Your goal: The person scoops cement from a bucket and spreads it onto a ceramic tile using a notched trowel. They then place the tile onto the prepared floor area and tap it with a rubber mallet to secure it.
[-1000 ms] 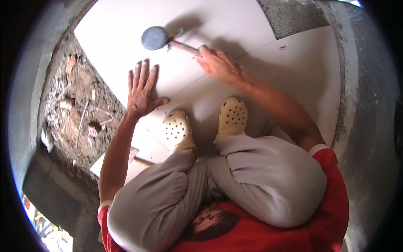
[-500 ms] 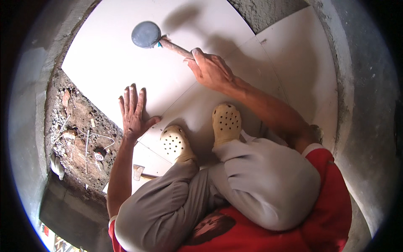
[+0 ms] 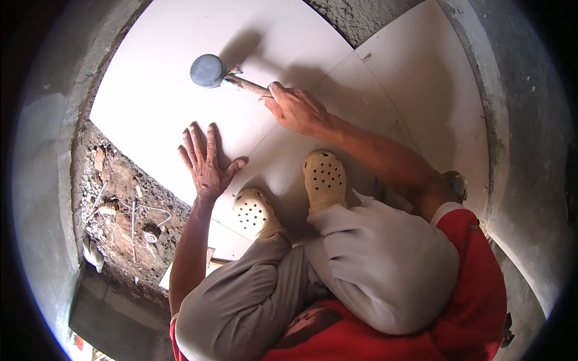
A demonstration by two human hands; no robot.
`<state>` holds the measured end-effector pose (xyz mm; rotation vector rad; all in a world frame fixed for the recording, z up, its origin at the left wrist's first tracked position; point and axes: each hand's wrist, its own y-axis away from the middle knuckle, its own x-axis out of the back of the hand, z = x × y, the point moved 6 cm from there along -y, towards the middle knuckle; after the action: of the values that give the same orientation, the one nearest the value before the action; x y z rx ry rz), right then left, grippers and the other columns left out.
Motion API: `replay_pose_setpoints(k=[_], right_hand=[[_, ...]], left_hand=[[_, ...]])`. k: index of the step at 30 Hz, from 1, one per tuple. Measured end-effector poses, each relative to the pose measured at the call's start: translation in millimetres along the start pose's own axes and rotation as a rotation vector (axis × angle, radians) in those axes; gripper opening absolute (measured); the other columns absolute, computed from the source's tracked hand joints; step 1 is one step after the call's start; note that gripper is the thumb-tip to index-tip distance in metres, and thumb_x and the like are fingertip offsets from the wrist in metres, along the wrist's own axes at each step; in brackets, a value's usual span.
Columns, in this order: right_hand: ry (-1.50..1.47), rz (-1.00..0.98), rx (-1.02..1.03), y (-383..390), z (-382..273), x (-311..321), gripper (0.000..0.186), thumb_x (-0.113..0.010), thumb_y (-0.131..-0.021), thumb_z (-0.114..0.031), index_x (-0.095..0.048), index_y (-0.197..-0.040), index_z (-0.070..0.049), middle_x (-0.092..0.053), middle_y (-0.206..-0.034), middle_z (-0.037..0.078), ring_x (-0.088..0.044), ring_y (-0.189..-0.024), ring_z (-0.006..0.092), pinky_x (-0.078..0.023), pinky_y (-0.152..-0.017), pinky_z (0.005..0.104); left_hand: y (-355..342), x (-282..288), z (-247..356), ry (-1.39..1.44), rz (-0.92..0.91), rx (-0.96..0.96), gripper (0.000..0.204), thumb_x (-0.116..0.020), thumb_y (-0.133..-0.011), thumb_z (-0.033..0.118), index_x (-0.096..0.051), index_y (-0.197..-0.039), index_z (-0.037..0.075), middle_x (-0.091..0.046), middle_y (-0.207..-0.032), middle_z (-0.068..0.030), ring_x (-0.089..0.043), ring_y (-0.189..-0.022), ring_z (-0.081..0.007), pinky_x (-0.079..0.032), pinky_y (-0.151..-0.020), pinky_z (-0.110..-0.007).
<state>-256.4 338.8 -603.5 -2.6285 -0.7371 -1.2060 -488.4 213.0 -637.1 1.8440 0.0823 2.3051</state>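
Observation:
A mallet with a round grey head (image 3: pixel 208 71) and a wooden handle (image 3: pixel 251 86) is in my right hand (image 3: pixel 297 109), whose fingers wrap round the handle's near end. The head is held over a large white floor tile (image 3: pixel 162 90), and a shadow lies on the tile to the right of it. My left hand (image 3: pixel 208 168) rests palm down on the same tile, fingers spread, close to the joint with the neighbouring tile. It holds nothing. Whether the mallet head touches the tile, I cannot tell.
My feet in beige clogs (image 3: pixel 325 177) stand on the tiles. At left lies a rough strip of dirt (image 3: pixel 120 204) with string, a tape measure (image 3: pixel 151 234) and rubble. Grey mortar (image 3: pixel 355 21) shows at the top. Grey walls (image 3: pixel 518 150) rise at both sides.
The mallet head has come lower in the picture, with the right hand slightly lower too. My left hand appears a little further right, fingers still spread; the whole view has shifted somewhat.

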Motion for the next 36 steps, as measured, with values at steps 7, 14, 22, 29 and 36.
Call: replay_pose_setpoints(k=[7, 14, 22, 29, 36], right_hand=[[0.036, 0.172, 0.084, 3.1, -6.2, 14.6, 0.028, -0.062, -0.1, -0.028, -0.056, -0.094, -0.001, -0.063, -0.071, 0.02, -0.065, -0.063, 0.0417, -0.054, -0.06, 0.0487], [0.01, 0.119, 0.008, 2.1, 9.9, 9.6, 0.027, -0.06, -0.102, -0.033, -0.056, -0.093, -0.008, -0.062, -0.074, 0.016, -0.064, -0.068, 0.0406, -0.052, -0.062, 0.0501], [0.096, 0.11, 0.08, 12.2, 19.2, 10.6, 0.031, -0.062, -0.101, -0.026, -0.059, -0.103, 0.005, -0.066, -0.071, 0.024, -0.068, -0.066, 0.0434, -0.054, -0.056, 0.0493], [0.042, 0.027, 0.003, 7.2, 18.3, 9.1, 0.031, -0.058, -0.103, -0.032, -0.055, -0.095, -0.003, -0.064, -0.075, 0.021, -0.065, -0.067, 0.0441, -0.053, -0.061, 0.0525], [-0.071, 0.184, 0.045, 9.5, 10.0, 25.3, 0.025, -0.062, -0.101, -0.02, -0.057, -0.102, 0.004, -0.065, -0.072, 0.025, -0.068, -0.069, 0.0454, -0.054, -0.059, 0.0511]], left_hand=[[-2.9, -2.4, -2.9, 0.01, 0.034, 0.009, 0.118, -0.052, -0.075, 0.092, -0.027, -0.162, 0.016, -0.017, -0.165, -0.0317, -0.012, -0.153, -0.0544, -0.01, -0.118, -0.074], [-5.4, 0.5, 1.4, -0.014, 0.006, 0.032, 0.118, -0.063, -0.073, 0.084, -0.028, -0.161, 0.014, -0.017, -0.165, -0.0321, -0.014, -0.152, -0.0536, -0.013, -0.118, -0.073], [-7.8, 5.9, 4.2, 0.048, -0.057, 0.098, 0.121, -0.087, -0.063, 0.057, -0.029, -0.16, 0.013, -0.017, -0.165, -0.0313, -0.01, -0.154, -0.0518, -0.009, -0.12, -0.072], [-21.9, 0.6, 14.7, 0.096, 0.024, 0.135, 0.126, -0.074, -0.067, 0.081, -0.025, -0.163, 0.017, -0.012, -0.166, -0.0312, -0.003, -0.155, -0.0522, -0.005, -0.117, -0.076], [-25.0, -4.2, 13.7, 0.058, 0.043, 0.116, 0.126, -0.056, -0.069, 0.095, -0.023, -0.164, 0.019, -0.013, -0.164, -0.0343, -0.003, -0.153, -0.0558, -0.005, -0.115, -0.079]])
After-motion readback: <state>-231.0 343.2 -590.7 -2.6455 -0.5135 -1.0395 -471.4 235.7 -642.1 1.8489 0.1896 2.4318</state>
